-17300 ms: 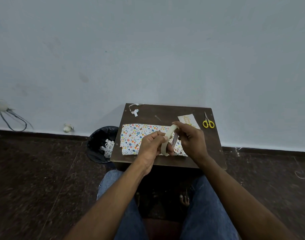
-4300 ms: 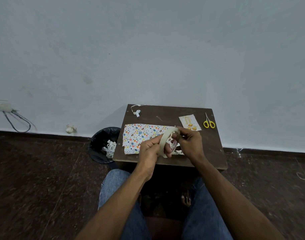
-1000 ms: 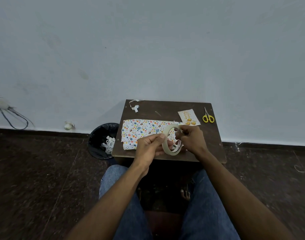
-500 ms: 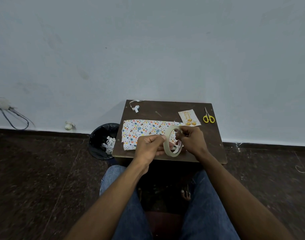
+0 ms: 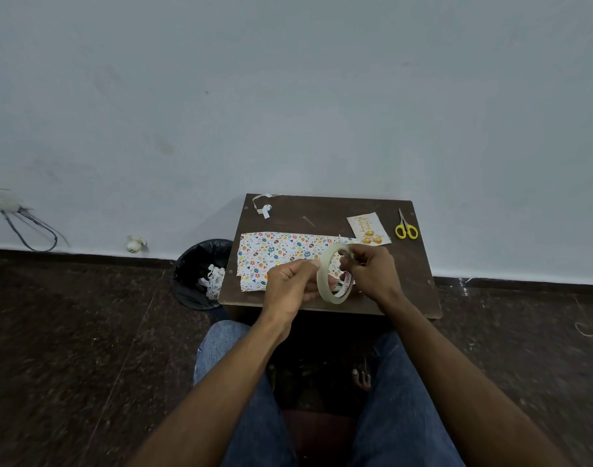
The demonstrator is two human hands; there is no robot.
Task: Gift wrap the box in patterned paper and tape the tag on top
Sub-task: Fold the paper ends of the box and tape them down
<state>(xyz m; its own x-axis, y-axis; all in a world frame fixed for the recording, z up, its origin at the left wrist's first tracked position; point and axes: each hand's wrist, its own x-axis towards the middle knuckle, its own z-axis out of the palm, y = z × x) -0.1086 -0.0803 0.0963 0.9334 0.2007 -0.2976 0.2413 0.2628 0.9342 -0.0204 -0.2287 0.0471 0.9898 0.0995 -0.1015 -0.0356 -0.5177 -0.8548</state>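
A box wrapped in white paper with coloured dots [image 5: 271, 256] lies flat on the small dark brown table [image 5: 419, 281]. Above its right end I hold a cream roll of tape [image 5: 323, 278] upright in both hands. My left hand [image 5: 290, 286] grips the roll's left side with fingers curled round the rim. My right hand [image 5: 369, 271] pinches the roll near its top edge. The gift tag [image 5: 369, 227], cream with yellow ornaments, lies on the table behind my right hand.
Yellow-handled scissors [image 5: 404, 227] lie at the table's back right. Scraps of paper [image 5: 264, 205] sit at the back left corner. A black bin [image 5: 200, 274] with paper offcuts stands on the floor left of the table. The wall is close behind.
Over the last second the roll has stayed between both hands with slight turning. The box, tag and scissors have not moved.
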